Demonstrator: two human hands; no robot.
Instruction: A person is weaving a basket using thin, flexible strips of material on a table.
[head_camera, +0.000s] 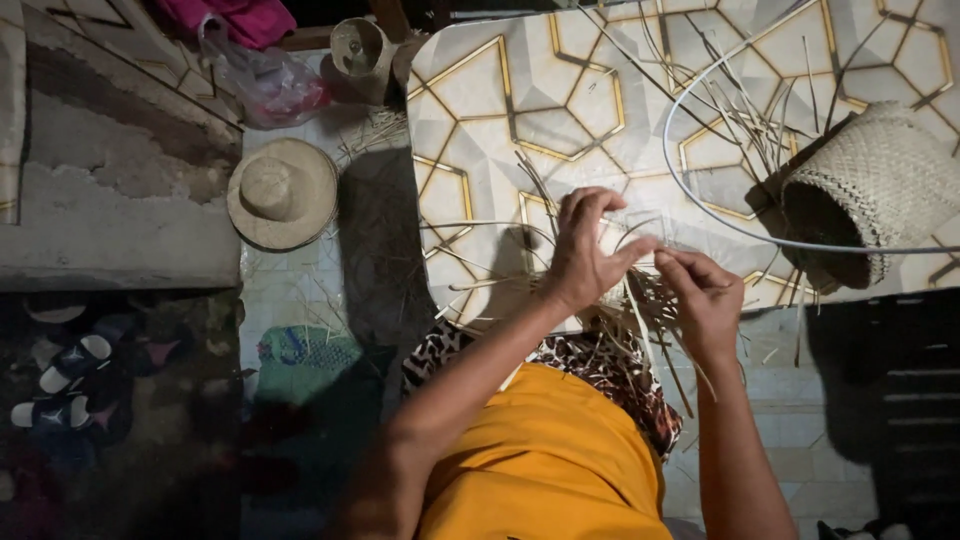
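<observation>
My left hand (585, 255) and my right hand (700, 292) meet over the near edge of a patterned table (520, 100). Both pinch thin pale straw strips (640, 245) of a small flat woven piece lying between them. Loose strip ends fan out from the piece toward me and across the table. My left fingers curl over the top of the piece; my right fingers grip strips at its right side. The middle of the piece is partly hidden by my fingers.
A woven straw basket (870, 180) lies on its side at the table's right, with a thin white hoop (700, 205) around it. A straw hat (282, 192) sits on the floor at left. Sandals (70, 360) and a pink bag (270, 85) lie further left.
</observation>
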